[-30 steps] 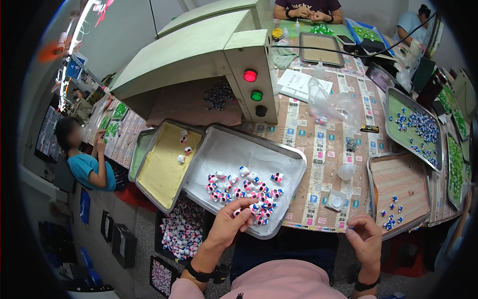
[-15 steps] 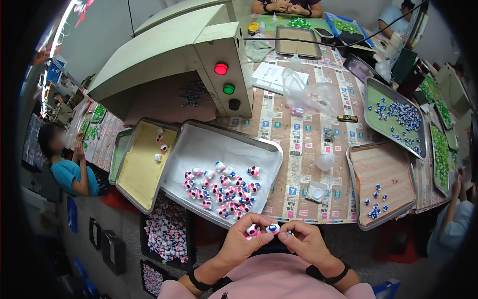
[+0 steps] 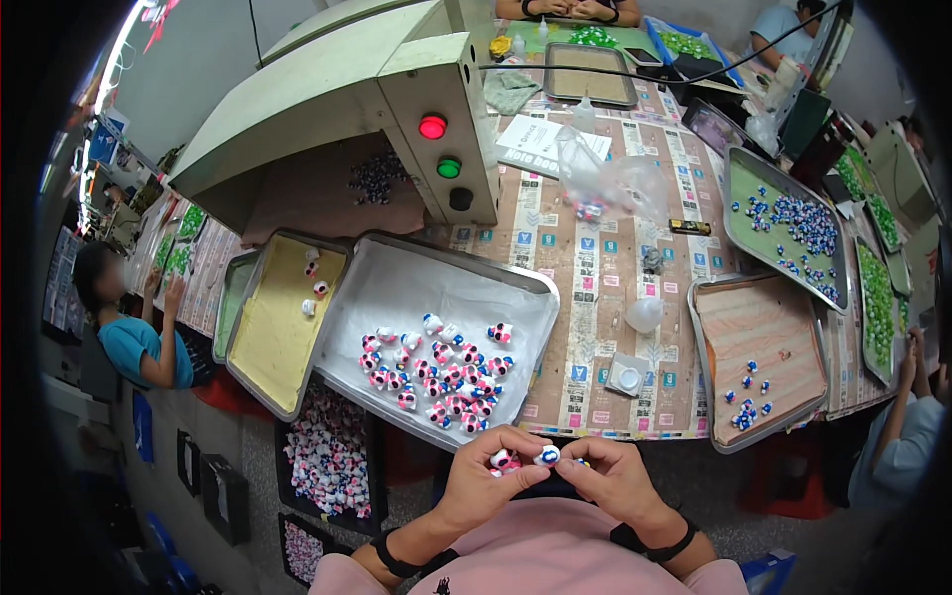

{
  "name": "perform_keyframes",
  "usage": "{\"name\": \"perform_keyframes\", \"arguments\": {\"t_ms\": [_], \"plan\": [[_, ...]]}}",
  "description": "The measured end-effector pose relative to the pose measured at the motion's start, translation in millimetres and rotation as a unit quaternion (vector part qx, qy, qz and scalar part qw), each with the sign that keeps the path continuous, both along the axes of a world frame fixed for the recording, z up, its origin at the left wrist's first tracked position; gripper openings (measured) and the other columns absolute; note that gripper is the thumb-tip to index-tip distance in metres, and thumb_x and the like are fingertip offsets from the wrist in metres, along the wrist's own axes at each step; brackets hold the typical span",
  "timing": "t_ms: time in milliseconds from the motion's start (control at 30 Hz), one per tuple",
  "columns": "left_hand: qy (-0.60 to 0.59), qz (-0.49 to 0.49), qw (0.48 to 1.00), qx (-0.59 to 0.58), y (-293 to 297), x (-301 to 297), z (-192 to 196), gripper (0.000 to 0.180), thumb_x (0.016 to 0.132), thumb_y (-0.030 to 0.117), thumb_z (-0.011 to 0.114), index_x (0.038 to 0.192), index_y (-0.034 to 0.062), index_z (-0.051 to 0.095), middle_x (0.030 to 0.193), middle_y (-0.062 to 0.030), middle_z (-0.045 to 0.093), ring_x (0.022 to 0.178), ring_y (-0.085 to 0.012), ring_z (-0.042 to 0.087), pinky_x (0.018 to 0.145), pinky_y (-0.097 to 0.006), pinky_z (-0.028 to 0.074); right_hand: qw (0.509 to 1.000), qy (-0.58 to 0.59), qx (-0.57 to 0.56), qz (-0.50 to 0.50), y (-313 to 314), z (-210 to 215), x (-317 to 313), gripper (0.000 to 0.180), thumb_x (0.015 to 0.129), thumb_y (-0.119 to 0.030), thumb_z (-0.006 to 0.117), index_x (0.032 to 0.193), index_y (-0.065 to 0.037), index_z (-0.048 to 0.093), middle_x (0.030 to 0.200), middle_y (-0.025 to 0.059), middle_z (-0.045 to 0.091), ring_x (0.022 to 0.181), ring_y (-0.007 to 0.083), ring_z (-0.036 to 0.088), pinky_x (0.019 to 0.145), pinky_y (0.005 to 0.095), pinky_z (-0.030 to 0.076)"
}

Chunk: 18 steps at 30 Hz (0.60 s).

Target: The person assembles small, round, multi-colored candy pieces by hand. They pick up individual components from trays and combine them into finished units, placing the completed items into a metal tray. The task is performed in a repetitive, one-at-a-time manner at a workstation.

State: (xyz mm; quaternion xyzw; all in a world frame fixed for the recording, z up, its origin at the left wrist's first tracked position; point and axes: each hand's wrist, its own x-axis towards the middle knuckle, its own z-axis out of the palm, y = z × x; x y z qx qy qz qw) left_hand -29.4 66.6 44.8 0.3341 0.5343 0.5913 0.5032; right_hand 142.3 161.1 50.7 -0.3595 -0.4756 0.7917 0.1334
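Left hand: the left hand is held close to the body, just off the near edge of the bench. Its fingers are pinched shut on a small pink and white toy piece.
Right hand: the right hand sits right beside the left one, fingertips almost touching. It pinches a small blue and white toy piece.
Where the pieces are: both are up in the air between the two hands, not on the bench, just in front of the near corner of the white tray.
Step now: it looks like the two little pieces are being brought together or pushed onto each other.
Next move: it would need a small, careful push with the fingertips, lining one piece up with the other so they do not slip.
Which way they point: the pieces are small and roundish, and fingers hide part of them. I cannot tell a long side or which way it points.
White tray: it holds a heap of the same pink, white and blue pieces near its near edge.
Yellow tray: the yellow tray lies at the left edge of the bench with a few pieces at its far end.
Brown tray: the brown tray on the right has some blue pieces near its near corner.
Other people: a person in a blue shirt sits far off on the left.
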Motion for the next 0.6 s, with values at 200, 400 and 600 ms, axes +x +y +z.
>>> {"name": "perform_keyframes", "arguments": {"t_ms": [200,400,600], "plan": [[-0.057,0.017,0.996,-0.069,-4.3,1.0,0.5,0.023,0.08,0.007,0.077,0.098,0.0016,0.064,0.101,-0.0064,0.064,0.091,-0.0105,0.06,0.082,-0.024,0.047,1.0,0.006,-0.003,-0.007,-0.9,0.0,0.9,0.014,0.09,-0.01,0.067,0.098,0.001,0.067,0.082,-0.0038,0.061,0.069,-0.0002,0.049,0.057,0.0155,0.038],[-0.118,0.029,0.983,-0.141,-6.6,-4.3,0.7,0.023,0.081,0.008,0.076,0.099,0.0021,0.064,0.093,-0.0025,0.063,0.084,-0.0086,0.058,0.075,-0.022,0.047,1.0,-0.006,0.009,-0.005,-1.4,-1.4,-1.0,0.017,0.089,-0.01,0.068,0.1,0.001,0.067,0.085,-0.0019,0.063,0.07,0.0008,0.052,0.058,0.0156,0.039],[0.218,0.123,0.964,-0.086,-0.6,-41.8,-5.1,0.021,0.079,0.007,0.075,0.098,0.0024,0.069,0.088,-0.0038,0.064,0.078,-0.0107,0.058,0.071,-0.024,0.047,0.997,0.025,0.068,-0.02,1.9,-4.7,2.7,0.027,0.09,-0.004,0.064,0.115,0.002,0.063,0.109,0.008,0.058,0.082,0.0085,0.059,0.067,0.0202,0.052]]}}
